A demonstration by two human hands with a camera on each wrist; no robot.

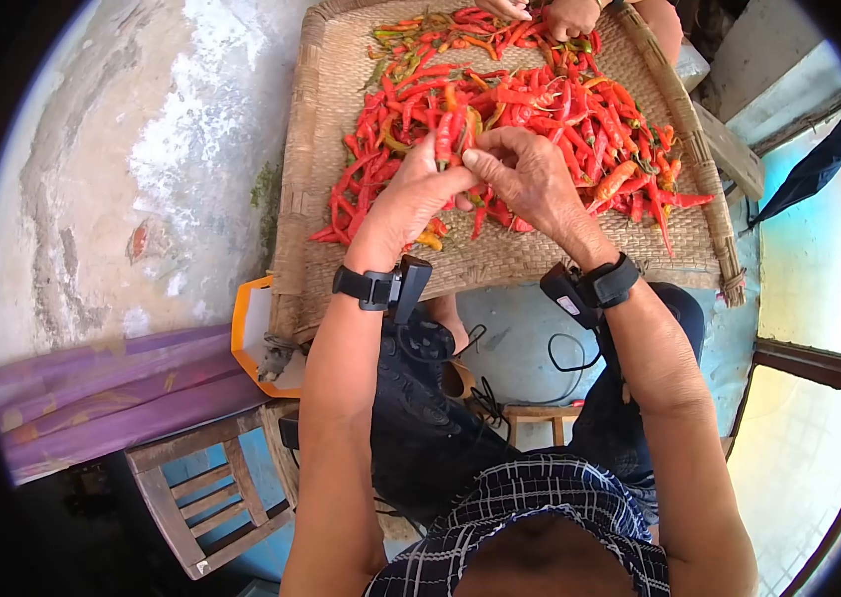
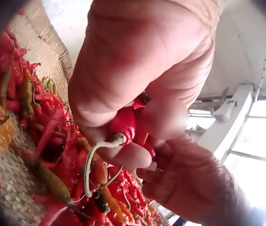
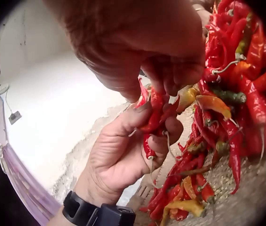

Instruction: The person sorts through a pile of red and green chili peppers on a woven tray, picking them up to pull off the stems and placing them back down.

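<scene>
My left hand [image 1: 410, 199] grips a few red chili peppers [image 3: 155, 110] over the heap, their thin curved stems [image 2: 89, 165] sticking out between the fingers. Against it, my right hand [image 1: 538, 184] has thumb and fingers bent in at the tips of the same peppers, pinching there. What lies inside the right fingers is mostly hidden. Below both hands spreads a large heap of chili peppers [image 1: 510, 95], mostly red, with some orange, yellow and green ones. They lie on a woven bamboo tray [image 1: 326, 109].
Another person's hands [image 1: 571, 15] are at the tray's far edge, among more peppers. A wooden chair [image 1: 167, 497] stands at lower left beside a purple cloth [image 1: 122, 383]. A rough wall [image 1: 142, 179] runs along the left, glazed panes [image 1: 818, 259] along the right.
</scene>
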